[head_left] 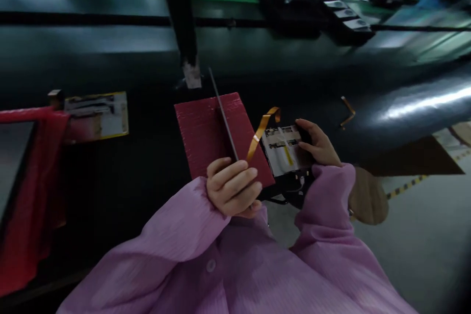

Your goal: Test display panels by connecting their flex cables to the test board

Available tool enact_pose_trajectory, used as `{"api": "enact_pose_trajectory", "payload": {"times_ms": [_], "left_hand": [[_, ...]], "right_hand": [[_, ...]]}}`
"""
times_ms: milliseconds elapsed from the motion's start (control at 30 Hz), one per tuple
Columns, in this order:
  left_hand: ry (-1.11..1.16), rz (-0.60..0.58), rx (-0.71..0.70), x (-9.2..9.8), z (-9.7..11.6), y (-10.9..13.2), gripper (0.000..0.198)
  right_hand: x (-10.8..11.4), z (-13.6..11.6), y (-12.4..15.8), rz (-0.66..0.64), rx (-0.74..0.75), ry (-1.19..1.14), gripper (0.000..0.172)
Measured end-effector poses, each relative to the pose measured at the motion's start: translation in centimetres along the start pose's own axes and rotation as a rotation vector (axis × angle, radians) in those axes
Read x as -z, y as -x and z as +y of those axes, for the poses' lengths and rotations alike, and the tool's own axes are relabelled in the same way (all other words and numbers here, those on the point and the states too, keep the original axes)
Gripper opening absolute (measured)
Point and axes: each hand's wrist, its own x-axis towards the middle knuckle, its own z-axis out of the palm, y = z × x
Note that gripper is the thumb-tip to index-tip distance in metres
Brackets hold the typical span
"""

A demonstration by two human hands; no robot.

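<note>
L hand [232, 190] fist grips thin rod [222, 113], pointing up-left; R hand [317, 146] holds module [283, 151].

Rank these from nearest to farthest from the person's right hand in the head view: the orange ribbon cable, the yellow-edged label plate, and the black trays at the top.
Measured from the right hand:
1. Orange ribbon cable: just to its left, rising from the held module.
2. Black trays: above, on the far side of the belt.
3. Yellow-edged label plate: far left, beside the red bag.
</note>
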Motion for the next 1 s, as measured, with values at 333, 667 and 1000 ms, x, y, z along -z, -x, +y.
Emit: {"api": "enact_pose_trajectory", "payload": {"times_ms": [333,667,1000], "left_hand": [[0.018,0.155,-0.185,-1.5,0.4,-0.9,0.028],[0.033,0.115,-0.225,-1.1,0.1,-1.2,0.027],[0.033,0.119,-0.231,-0.9,0.1,-1.7,0.027]], "right_hand": [[1.1,0.2,-0.5,-0.146,-0.076,0.047,0.068],[1.3,0.0,-0.7,-0.19,-0.111,0.058,0.07],[1.2,0.1,-0.9,-0.175,-0.096,0.046,0.069]]}}
